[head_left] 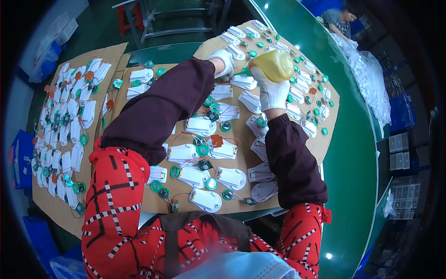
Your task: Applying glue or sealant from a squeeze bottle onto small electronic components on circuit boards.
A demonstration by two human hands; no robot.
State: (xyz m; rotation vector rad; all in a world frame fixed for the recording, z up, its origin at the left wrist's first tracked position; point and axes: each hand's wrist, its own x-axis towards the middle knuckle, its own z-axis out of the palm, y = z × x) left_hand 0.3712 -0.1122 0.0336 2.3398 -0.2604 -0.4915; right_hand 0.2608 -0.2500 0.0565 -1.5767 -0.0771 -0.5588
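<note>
My right hand, in a white glove, is wrapped round a yellowish squeeze bottle. The bottle is tilted, its green nozzle pointing left toward my other hand. My left hand, also gloved in white, reaches down at the far middle of the cardboard, close to the nozzle tip; its fingertips are too hidden to show a grip. Around both hands lie white plastic housings, wired to small green-rimmed round parts and little circuit boards.
Cardboard sheets carry rows of these parts; a denser group lies at left. A green table runs along the right. At far right a person sits beside clear plastic bags. A red stool stands at the back.
</note>
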